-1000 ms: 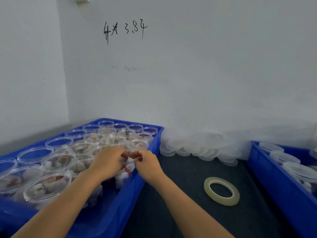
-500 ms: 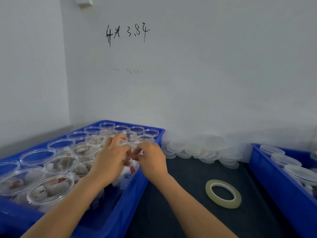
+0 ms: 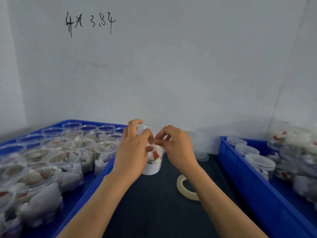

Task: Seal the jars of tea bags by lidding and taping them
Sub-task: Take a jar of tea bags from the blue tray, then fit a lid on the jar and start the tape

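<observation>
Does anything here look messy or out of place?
Mostly tidy. One jar stands apart from the rest on the dark mat, between the left hand and right hand, with no lid on yet. The tape roll lies loose by the right wrist. Nothing is spilled.

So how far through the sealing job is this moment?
Done: lidded jars sit in the right-hand blue bin. In hand: one open jar of tea bags stands on the dark mat, the left hand gripping it, the right hand at its mouth. Left: many unlidded jars in the left bin; the tape roll lies unused.
</observation>
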A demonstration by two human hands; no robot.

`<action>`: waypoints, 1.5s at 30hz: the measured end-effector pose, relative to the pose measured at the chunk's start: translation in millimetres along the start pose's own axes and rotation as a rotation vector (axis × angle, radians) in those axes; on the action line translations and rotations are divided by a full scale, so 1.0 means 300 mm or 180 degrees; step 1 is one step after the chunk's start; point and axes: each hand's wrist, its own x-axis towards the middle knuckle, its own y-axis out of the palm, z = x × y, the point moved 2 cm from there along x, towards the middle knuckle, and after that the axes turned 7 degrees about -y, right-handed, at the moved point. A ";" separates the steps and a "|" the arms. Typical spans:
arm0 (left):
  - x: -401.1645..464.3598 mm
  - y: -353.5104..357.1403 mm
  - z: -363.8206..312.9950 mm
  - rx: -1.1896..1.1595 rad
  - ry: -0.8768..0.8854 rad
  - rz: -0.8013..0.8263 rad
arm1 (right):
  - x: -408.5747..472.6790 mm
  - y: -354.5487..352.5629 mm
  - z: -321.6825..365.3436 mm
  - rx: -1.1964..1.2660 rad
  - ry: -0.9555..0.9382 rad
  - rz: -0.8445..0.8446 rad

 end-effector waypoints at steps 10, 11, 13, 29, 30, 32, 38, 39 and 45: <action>-0.156 0.353 -0.025 -0.0404 0.0275 0.0774 | -0.198 -0.028 -0.297 -0.0289 0.0639 -0.0135; -0.164 0.364 -0.021 -0.0485 0.0312 0.0719 | -0.200 -0.024 -0.310 -0.0248 0.0665 -0.0155; -0.176 0.381 -0.004 -0.0734 0.0329 0.0578 | -0.198 -0.013 -0.327 -0.0205 0.0670 -0.0123; -0.231 0.578 0.117 -0.2662 -0.1493 0.1592 | -0.180 0.007 -0.417 0.0523 0.0374 0.0160; -0.229 0.577 0.119 -0.2659 -0.1476 0.1574 | -0.179 0.007 -0.421 0.0619 0.0335 0.0148; -0.227 0.573 0.123 -0.2624 -0.1444 0.1520 | -0.180 0.009 -0.431 0.0819 0.0292 -0.0105; -0.227 0.584 0.131 -0.2864 -0.1564 0.1283 | -0.135 0.008 -0.621 0.0811 0.0977 -0.1360; -0.226 0.583 0.131 -0.2965 -0.1598 0.1249 | -0.112 0.001 -0.675 0.0722 0.1199 -0.1402; -0.216 0.574 0.125 -0.3404 -0.1626 0.1156 | 0.035 -0.076 -0.962 0.0019 0.1955 -0.1279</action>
